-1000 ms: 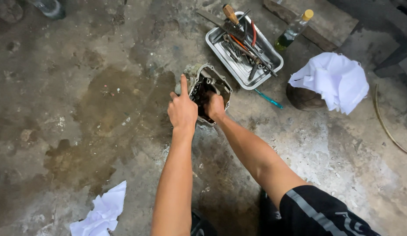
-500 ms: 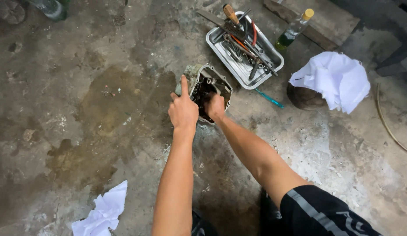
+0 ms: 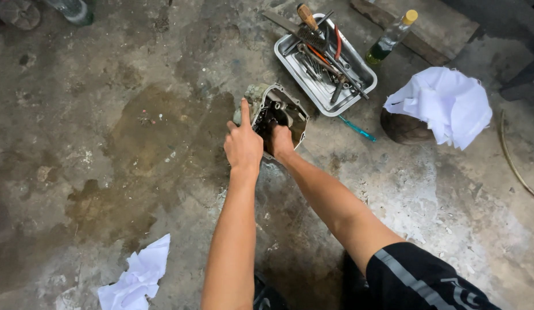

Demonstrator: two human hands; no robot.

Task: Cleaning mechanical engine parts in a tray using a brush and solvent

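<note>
A greasy metal engine casing (image 3: 290, 112) lies open on the stained concrete floor, its dark inside facing up. My left hand (image 3: 243, 143) grips its near left rim, index finger stretched up along the edge. My right hand (image 3: 280, 140) reaches into the casing's hollow; its fingertips are hidden among the dark parts, so I cannot make out whether they hold anything.
Beyond the casing sits a metal tray (image 3: 358, 92) of hand tools. A glass bottle (image 3: 390, 37) with a yellow cap stands past it. White cloth (image 3: 445, 103) drapes a round brown object at right. A teal-handled tool (image 3: 356, 128) lies close by, crumpled white paper (image 3: 138, 275) near left.
</note>
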